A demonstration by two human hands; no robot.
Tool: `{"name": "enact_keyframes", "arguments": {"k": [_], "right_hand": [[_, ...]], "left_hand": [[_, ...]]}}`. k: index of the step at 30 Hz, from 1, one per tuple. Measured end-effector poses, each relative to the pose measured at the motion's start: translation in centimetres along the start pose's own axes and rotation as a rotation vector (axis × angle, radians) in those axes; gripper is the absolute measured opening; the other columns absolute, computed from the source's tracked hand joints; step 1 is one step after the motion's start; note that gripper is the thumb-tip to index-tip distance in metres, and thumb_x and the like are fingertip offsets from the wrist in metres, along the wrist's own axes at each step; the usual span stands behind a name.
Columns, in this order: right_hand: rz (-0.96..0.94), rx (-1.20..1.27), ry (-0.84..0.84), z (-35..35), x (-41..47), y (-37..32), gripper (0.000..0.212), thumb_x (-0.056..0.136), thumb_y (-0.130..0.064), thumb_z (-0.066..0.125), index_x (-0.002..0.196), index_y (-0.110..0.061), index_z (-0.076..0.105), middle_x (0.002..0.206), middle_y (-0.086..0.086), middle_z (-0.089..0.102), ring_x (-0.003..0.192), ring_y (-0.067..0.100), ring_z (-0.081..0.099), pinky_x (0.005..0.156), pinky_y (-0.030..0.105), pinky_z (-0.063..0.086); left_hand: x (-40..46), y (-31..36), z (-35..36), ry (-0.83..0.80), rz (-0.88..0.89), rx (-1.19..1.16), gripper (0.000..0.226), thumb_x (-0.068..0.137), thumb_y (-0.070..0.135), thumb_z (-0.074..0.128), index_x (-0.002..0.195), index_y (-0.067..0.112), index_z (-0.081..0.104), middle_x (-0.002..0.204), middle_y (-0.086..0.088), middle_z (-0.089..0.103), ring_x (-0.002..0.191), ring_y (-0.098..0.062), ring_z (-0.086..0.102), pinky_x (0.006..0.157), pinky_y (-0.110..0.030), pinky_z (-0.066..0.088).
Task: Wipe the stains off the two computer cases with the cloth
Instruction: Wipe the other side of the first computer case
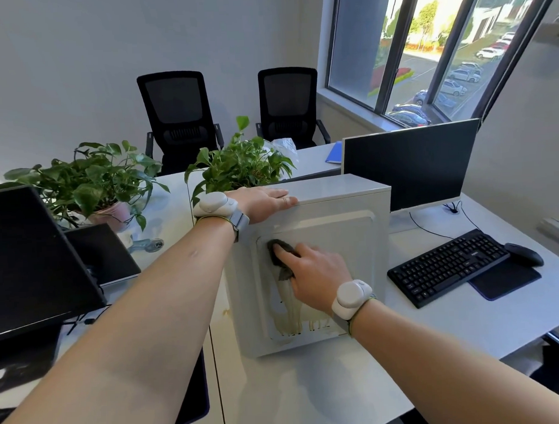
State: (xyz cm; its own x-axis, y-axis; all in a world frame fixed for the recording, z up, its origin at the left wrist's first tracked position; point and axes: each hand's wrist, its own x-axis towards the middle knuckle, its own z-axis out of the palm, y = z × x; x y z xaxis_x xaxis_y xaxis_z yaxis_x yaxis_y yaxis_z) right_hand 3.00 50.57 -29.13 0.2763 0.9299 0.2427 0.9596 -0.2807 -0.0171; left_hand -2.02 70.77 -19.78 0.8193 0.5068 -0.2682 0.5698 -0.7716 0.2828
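The white desk [310, 394] ran beneath grey walls, with a window at two o'clock and two black chairs at twelve. Starting at nine o'clock, a dark monitor [36, 258] stood at the edge, with leafy potted plants [90, 180] behind it at ten o'clock.

At centre, the white computer case [332, 229] stood upright on the desk, its long axis vertical and its broad side panel facing the person, its narrow top running away toward one o'clock. Only this one case was visible. The left hand [262, 201] lay flat on the top edge with fingers straight, steadying it and gripping nothing. The right hand [312, 267] pressed the dark cloth [281, 254] against the upper left of the panel, fingers curled over it. Brownish stains [294, 319] streaked down below the cloth to the panel's foot at six o'clock.

The likely risks: sideways pressure could skid or tip the tall case if the steadying palm lifted; a soiled cloth might smear the streaks wider, and a blot already marked the desk [226, 312] beside the case's base.

At three o'clock lay a black keyboard [448, 266] and mouse [523, 254], near enough to catch drips, before a second monitor [409, 166].
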Motion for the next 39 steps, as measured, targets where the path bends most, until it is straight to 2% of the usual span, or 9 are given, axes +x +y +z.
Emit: {"name": "enact_keyframes", "arguments": {"k": [6,10,14,20,24,31,35,37,39], "right_hand": [[0.425,0.161,0.119,0.9,-1.4,-0.8,0.064,0.093,-0.023,0.050,0.156,-0.021,0.037,0.113,0.004,0.065,0.078,0.031,0.066,0.061,0.035,0.052],[0.186,0.190,0.262,1.0,-1.1,-2.8,0.067,0.084,-0.024,0.054,0.150,-0.024,0.046,0.105,0.001,0.064,0.070,0.027,0.060,0.049,0.035,0.051],[0.060,0.054,0.185,1.6,-0.2,-2.4,0.068,0.083,-0.021,0.063,0.149,-0.029,0.049,0.097,0.000,0.064,0.068,0.028,0.059,0.047,0.031,0.046],[0.507,0.284,0.233,1.9,-2.3,2.1,0.064,0.093,-0.026,0.053,0.154,-0.032,0.037,0.117,0.002,0.064,0.084,0.028,0.063,0.067,0.036,0.056],[0.713,0.640,0.370,2.2,-2.6,1.7,0.059,0.100,-0.024,0.054,0.156,-0.020,0.038,0.138,0.005,0.060,0.119,0.029,0.060,0.093,0.034,0.050],[0.344,0.708,0.024,3.1,-1.6,-4.0,0.065,0.097,-0.025,0.053,0.158,-0.028,0.033,0.123,0.002,0.064,0.108,0.027,0.062,0.088,0.042,0.055],[0.649,0.807,0.360,3.0,-1.7,-2.5,0.058,0.100,-0.025,0.055,0.156,-0.021,0.039,0.134,0.003,0.061,0.119,0.023,0.058,0.097,0.034,0.048],[0.790,0.822,0.337,3.3,-1.7,-2.0,0.055,0.102,-0.027,0.052,0.154,-0.018,0.038,0.133,0.007,0.061,0.119,0.029,0.059,0.094,0.035,0.047],[0.693,0.775,0.195,3.5,-1.8,-2.8,0.057,0.101,-0.029,0.051,0.155,-0.019,0.034,0.127,0.008,0.063,0.112,0.031,0.061,0.089,0.038,0.051]], "left_hand": [[-0.1,0.0,0.0,0.001,-0.013,-0.016,0.084,0.081,0.096,0.023,0.154,0.055,0.031,0.166,0.022,0.026,0.156,-0.022,0.021,0.126,-0.048,0.013],[-0.4,0.3,0.2,0.005,-0.025,0.005,0.083,0.080,0.097,0.022,0.153,0.058,0.029,0.166,0.024,0.023,0.156,-0.028,0.018,0.123,-0.051,0.012],[-1.0,0.8,0.0,0.010,-0.015,0.019,0.075,0.089,0.089,0.024,0.155,0.055,0.029,0.167,0.021,0.023,0.156,-0.028,0.017,0.123,-0.048,0.011],[-0.6,0.4,0.1,0.017,-0.013,0.000,0.076,0.088,0.090,0.026,0.155,0.054,0.032,0.166,0.020,0.025,0.156,-0.024,0.020,0.124,-0.046,0.012],[-0.7,0.5,0.2,0.018,-0.013,0.008,0.079,0.084,0.093,0.025,0.153,0.056,0.032,0.166,0.020,0.025,0.155,-0.026,0.021,0.123,-0.049,0.014],[-1.2,0.9,0.0,0.016,-0.039,0.003,0.076,0.085,0.093,0.025,0.153,0.058,0.030,0.167,0.022,0.023,0.156,-0.030,0.017,0.122,-0.051,0.009],[-1.4,1.1,0.0,0.014,-0.037,0.006,0.072,0.090,0.088,0.026,0.154,0.055,0.031,0.167,0.021,0.023,0.156,-0.029,0.018,0.122,-0.050,0.010],[-1.7,1.6,-0.1,0.016,-0.021,0.008,0.068,0.096,0.080,0.028,0.157,0.049,0.031,0.168,0.018,0.023,0.156,-0.026,0.018,0.123,-0.047,0.009],[-1.7,1.7,-0.2,0.017,-0.008,0.006,0.067,0.098,0.078,0.028,0.158,0.047,0.032,0.168,0.017,0.023,0.156,-0.024,0.018,0.123,-0.045,0.008]]}}
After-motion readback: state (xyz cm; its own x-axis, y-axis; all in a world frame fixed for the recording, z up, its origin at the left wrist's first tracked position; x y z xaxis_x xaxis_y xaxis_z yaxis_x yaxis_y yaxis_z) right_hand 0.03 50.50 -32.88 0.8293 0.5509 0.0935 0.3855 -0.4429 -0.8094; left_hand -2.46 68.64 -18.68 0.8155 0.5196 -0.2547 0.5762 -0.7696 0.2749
